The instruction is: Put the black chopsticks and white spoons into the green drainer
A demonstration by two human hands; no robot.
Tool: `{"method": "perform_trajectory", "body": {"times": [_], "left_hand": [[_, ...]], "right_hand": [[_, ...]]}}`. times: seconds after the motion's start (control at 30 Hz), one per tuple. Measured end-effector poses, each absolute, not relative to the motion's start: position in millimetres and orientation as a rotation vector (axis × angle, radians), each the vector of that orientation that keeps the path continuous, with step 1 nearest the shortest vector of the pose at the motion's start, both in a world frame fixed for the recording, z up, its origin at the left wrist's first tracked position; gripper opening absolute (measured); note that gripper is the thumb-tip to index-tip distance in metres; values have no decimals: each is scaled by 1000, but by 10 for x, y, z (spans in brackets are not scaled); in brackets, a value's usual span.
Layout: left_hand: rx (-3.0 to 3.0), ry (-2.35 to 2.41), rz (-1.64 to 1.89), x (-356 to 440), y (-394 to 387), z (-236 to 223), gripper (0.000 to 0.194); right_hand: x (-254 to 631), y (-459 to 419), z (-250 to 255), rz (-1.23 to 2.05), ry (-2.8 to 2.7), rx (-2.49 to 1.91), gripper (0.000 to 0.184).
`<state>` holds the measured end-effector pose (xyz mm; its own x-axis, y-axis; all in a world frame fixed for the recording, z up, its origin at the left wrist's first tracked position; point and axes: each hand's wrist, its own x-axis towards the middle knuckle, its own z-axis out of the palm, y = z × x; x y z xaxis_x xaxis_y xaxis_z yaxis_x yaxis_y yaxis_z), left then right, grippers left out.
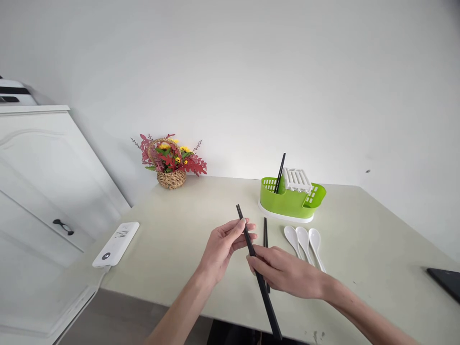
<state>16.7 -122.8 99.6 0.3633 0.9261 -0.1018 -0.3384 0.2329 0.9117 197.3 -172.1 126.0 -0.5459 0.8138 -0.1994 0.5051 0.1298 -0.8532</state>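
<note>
A pair of black chopsticks (265,298) is held above the table by both hands, slanting from upper left to lower right. My left hand (228,242) pinches the pair near the thin tips. Lower down, my right hand (283,270) closes its fingers round the middle. Another pair of black chopsticks (265,231) lies on the table, partly hidden under my right hand. Beside that hand are three white spoons (303,235) in a row, their handles partly covered by it. Farther back stands a green utensil holder (278,201) with black chopsticks (280,173) upright in its left compartment.
A white slotted rack (297,179) sits on the holder's middle. At the back left is a wicker basket (171,179) of artificial flowers. A white power bank (117,244) with a cable lies near the left edge, a black phone-like object (445,282) at the right. A white cabinet (46,191) adjoins the table.
</note>
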Motion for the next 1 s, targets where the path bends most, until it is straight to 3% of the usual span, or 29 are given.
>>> {"method": "perform_trajectory", "body": {"times": [0.6, 0.8, 1.0], "left_hand": [[1282, 907, 808, 275, -1176, 1193, 38], [1327, 854, 1106, 451, -664, 1581, 37], [1433, 732, 1568, 774, 306, 2120, 42]], "right_hand": [[2222, -1821, 1144, 1338, -2044, -1321, 33], [2606, -1880, 1040, 1194, -2010, -1401, 45], [3446, -1961, 296, 969, -1698, -1642, 50]]}}
